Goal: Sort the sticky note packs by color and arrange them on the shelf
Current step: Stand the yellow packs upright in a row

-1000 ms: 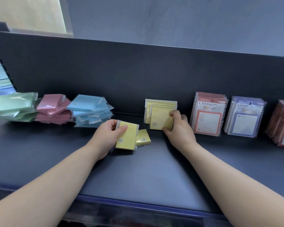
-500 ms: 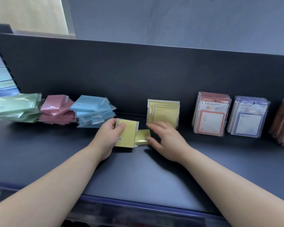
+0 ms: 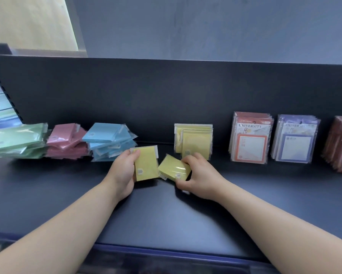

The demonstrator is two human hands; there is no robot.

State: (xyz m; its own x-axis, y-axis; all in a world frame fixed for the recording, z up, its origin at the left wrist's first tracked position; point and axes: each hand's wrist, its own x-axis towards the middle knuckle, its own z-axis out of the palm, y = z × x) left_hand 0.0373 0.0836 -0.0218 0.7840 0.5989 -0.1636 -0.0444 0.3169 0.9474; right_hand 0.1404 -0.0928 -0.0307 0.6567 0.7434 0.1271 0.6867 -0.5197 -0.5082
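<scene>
Fingers (image 3: 135,154) of the left grip (image 3: 122,173) curl round an upright yellow pack (image 3: 146,167). The right grip (image 3: 199,178) pinches a tilted yellow pack (image 3: 173,168), perhaps off the shelf (image 3: 166,214).

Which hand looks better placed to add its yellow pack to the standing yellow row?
Probably the right hand: it grips a tilted yellow sticky note pack just in front of the upright yellow row. The left hand holds its yellow pack farther left.

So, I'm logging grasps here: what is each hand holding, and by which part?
The left hand grips an upright yellow pack by its left edge. The right hand holds a tilted yellow pack by its right end.
</scene>
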